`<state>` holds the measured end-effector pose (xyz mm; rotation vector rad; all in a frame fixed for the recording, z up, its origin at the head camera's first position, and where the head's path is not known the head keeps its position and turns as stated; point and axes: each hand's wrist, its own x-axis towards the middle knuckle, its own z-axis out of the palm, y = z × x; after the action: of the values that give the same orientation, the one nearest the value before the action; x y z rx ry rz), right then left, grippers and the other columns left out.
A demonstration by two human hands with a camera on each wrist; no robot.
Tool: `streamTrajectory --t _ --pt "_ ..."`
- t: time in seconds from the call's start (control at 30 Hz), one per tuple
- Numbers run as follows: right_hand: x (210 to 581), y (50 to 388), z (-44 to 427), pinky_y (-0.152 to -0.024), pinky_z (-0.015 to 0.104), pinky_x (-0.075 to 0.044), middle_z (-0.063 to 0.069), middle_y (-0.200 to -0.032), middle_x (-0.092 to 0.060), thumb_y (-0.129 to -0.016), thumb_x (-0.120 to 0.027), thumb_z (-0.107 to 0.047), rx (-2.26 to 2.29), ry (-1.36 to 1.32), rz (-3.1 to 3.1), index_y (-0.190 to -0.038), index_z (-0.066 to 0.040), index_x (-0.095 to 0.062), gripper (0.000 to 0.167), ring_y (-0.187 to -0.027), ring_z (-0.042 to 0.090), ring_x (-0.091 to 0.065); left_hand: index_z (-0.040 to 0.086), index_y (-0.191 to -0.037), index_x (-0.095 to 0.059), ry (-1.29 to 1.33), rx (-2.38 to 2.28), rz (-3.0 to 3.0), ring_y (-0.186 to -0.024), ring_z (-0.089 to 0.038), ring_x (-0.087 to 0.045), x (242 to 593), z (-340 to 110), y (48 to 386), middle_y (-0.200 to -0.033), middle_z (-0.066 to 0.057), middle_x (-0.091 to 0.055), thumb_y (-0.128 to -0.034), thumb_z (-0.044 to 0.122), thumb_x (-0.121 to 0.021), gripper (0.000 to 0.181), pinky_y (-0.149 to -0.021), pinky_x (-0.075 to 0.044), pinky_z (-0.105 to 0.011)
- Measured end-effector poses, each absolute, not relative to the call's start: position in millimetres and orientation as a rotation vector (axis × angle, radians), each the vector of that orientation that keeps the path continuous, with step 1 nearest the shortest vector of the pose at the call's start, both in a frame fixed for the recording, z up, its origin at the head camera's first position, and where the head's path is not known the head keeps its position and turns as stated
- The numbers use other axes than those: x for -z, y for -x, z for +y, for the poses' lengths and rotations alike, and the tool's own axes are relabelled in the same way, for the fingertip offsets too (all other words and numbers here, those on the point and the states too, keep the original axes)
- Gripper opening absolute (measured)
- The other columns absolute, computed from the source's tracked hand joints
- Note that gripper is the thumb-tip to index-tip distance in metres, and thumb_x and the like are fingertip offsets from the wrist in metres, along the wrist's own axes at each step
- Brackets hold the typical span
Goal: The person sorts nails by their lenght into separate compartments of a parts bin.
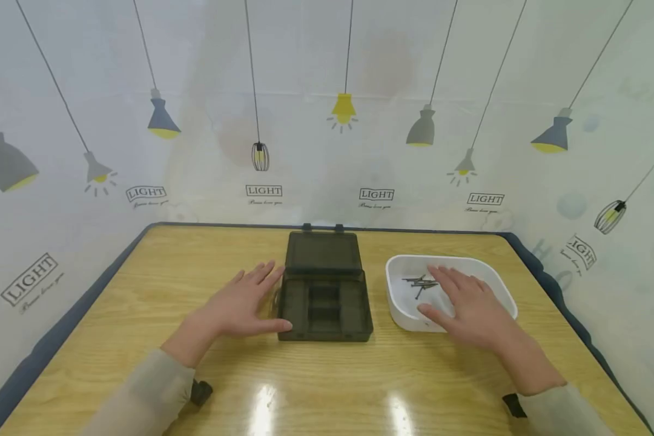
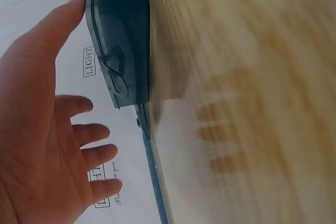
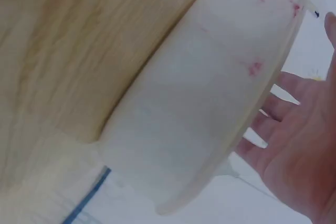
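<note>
A dark, see-through plastic organizer box (image 1: 326, 309) stands on the table with its lid (image 1: 324, 250) raised and leaning back. Inside it are compartments. My left hand (image 1: 243, 306) is at the box's left side, fingers spread, with the thumb by its front left corner; whether the thumb touches is hard to tell. To the right sits a white plastic tub (image 1: 398, 309), seen from its outer wall in the right wrist view. Several thin dark screws or nails (image 1: 421, 283) lie in it. Above the tub hovers my right hand (image 1: 471, 306), fingers straight, holding nothing.
The wooden table (image 1: 196, 260) has a dark blue edge (image 1: 223, 225) along the back and sides. Behind it hangs a white sheet (image 1: 305, 72) printed with lamps. Black straps (image 1: 200, 392) show at both wrists.
</note>
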<state>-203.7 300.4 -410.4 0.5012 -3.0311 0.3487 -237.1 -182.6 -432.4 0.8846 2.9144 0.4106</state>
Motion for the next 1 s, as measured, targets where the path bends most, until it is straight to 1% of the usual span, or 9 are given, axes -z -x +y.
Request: streamTrajectory --t 0.13,0.23,0.3,0.43,0.5,0.63,0.7,0.83,1.0 --pt "409 212 310 -0.114 0.068 -0.048 0.022 -0.154 -0.063 -0.112 -0.055 -0.059 -0.52 -0.451 -2.982 -0.165 -0.008 -0.048 0.075 -0.14 0.047 -0.06 0.018 -0.178 -0.019 -0.862 -0.523 2.801 -0.166 -0.044 -0.029 433 -188 244 -0.184 -0.016 -0.019 -0.0909 0.083 -0.068 0.12 -0.133 -0.022 -0.068" --pt "412 222 318 -0.103 0.059 -0.057 0.016 -0.133 -0.075 -0.113 -0.058 -0.05 -0.634 -0.412 -2.971 -0.153 -0.005 -0.061 0.06 -0.121 0.037 -0.071 0.02 -0.178 -0.019 -0.836 -0.57 2.719 -0.166 -0.043 -0.032 434 -191 247 -0.184 -0.013 -0.022 -0.0897 0.082 -0.071 0.12 -0.133 -0.021 -0.069" --pt "414 229 321 -0.095 0.052 -0.06 0.011 -0.121 -0.078 -0.113 -0.062 -0.043 -0.707 -0.393 -2.973 -0.143 -0.005 -0.068 0.049 -0.109 0.029 -0.073 0.021 -0.178 -0.02 -0.81 -0.571 2.687 -0.165 -0.042 -0.033 433 -191 249 -0.182 -0.012 -0.026 -0.0888 0.082 -0.072 0.12 -0.134 -0.019 -0.07" --pt "419 241 327 -0.087 0.04 -0.056 0.004 -0.11 -0.077 -0.111 -0.068 -0.032 -0.787 -0.382 -3.017 -0.129 -0.008 -0.076 0.031 -0.098 0.019 -0.067 0.026 -0.178 -0.02 -0.732 -0.592 2.642 -0.163 -0.04 -0.039 430 -191 251 -0.179 -0.011 -0.034 -0.0868 0.083 -0.074 0.12 -0.133 -0.017 -0.071" --pt "420 248 329 -0.087 0.038 -0.055 0.004 -0.109 -0.077 -0.109 -0.07 -0.028 -0.807 -0.392 -3.055 -0.127 -0.009 -0.077 0.027 -0.097 0.018 -0.065 0.029 -0.178 -0.019 -0.699 -0.611 2.627 -0.162 -0.041 -0.04 429 -190 252 -0.179 -0.011 -0.035 -0.0864 0.083 -0.075 0.12 -0.132 -0.023 -0.07" --pt "423 261 332 -0.083 0.036 -0.054 0.007 -0.109 -0.076 -0.107 -0.071 -0.02 -0.945 -0.408 -3.152 -0.128 -0.009 -0.075 0.024 -0.093 0.02 -0.065 0.031 -0.178 -0.019 -0.673 -0.638 2.62 -0.16 -0.043 -0.043 428 -189 251 -0.179 -0.011 -0.035 -0.0861 0.081 -0.076 0.12 -0.127 -0.037 -0.066" --pt "424 267 333 -0.079 0.035 -0.053 0.009 -0.104 -0.075 -0.107 -0.072 -0.018 -1.054 -0.393 -3.184 -0.128 -0.007 -0.073 0.024 -0.088 0.022 -0.065 0.03 -0.178 -0.02 -0.669 -0.645 2.618 -0.158 -0.044 -0.045 427 -187 250 -0.178 -0.013 -0.037 -0.0859 0.081 -0.077 0.12 -0.124 -0.041 -0.065" --pt "429 276 334 -0.073 0.033 -0.052 0.009 -0.095 -0.07 -0.106 -0.073 -0.016 -1.168 -0.362 -3.201 -0.127 -0.005 -0.069 0.024 -0.079 0.021 -0.064 0.028 -0.178 -0.02 -0.667 -0.645 2.606 -0.155 -0.045 -0.049 426 -186 247 -0.176 -0.017 -0.04 -0.0866 0.08 -0.077 0.12 -0.123 -0.042 -0.065" --pt "440 283 338 -0.072 0.031 -0.051 0.006 -0.092 -0.067 -0.106 -0.073 -0.019 -1.139 -0.319 -3.211 -0.124 -0.009 -0.069 0.021 -0.08 0.019 -0.061 0.034 -0.178 -0.018 -0.646 -0.625 2.596 -0.152 -0.044 -0.052 425 -186 248 -0.175 -0.017 -0.04 -0.0864 0.081 -0.076 0.118 -0.122 -0.044 -0.065"
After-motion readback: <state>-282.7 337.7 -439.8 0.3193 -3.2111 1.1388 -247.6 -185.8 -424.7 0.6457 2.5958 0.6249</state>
